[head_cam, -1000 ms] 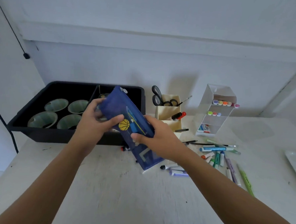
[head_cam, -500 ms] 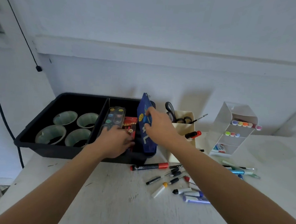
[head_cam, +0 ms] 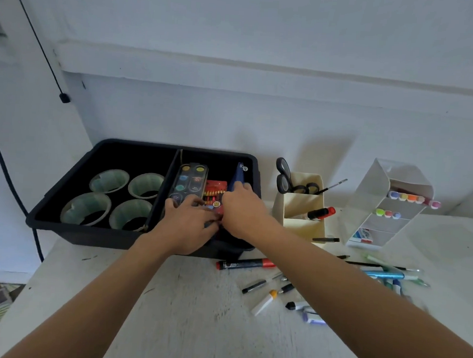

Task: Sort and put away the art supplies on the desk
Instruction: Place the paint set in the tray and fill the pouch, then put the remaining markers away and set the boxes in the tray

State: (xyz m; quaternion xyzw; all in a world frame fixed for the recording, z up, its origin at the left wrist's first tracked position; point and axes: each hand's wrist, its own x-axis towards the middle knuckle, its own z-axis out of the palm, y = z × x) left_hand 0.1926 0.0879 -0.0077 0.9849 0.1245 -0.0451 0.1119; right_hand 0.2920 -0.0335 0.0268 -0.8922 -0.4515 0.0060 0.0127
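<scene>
A black bin (head_cam: pixel 69 228) stands at the back left of the desk. Its right compartment holds a watercolour palette (head_cam: pixel 191 182), a red crayon box (head_cam: pixel 215 193) and a blue pencil pouch (head_cam: pixel 238 177) standing on edge at the right wall. My right hand (head_cam: pixel 240 208) presses down on the pouch, fingers curled over its top edge. My left hand (head_cam: pixel 188 223) rests over the crayon box beside it; what it grips is hidden. Loose markers and pens, among them a red-capped marker (head_cam: pixel 245 263), lie on the desk in front and to the right.
Four green-lined cups (head_cam: pixel 109 196) fill the bin's left compartment. A cream holder (head_cam: pixel 301 207) with scissors (head_cam: pixel 284 176) stands right of the bin. A white tiered marker rack (head_cam: pixel 389 204) is further right. A black cable (head_cam: pixel 31 36) hangs on the left wall.
The blue pouch went from in front of me, held in both hands, down into the bin's right compartment. My right hand has pushed it lower; my left hand moved onto the crayon box.
</scene>
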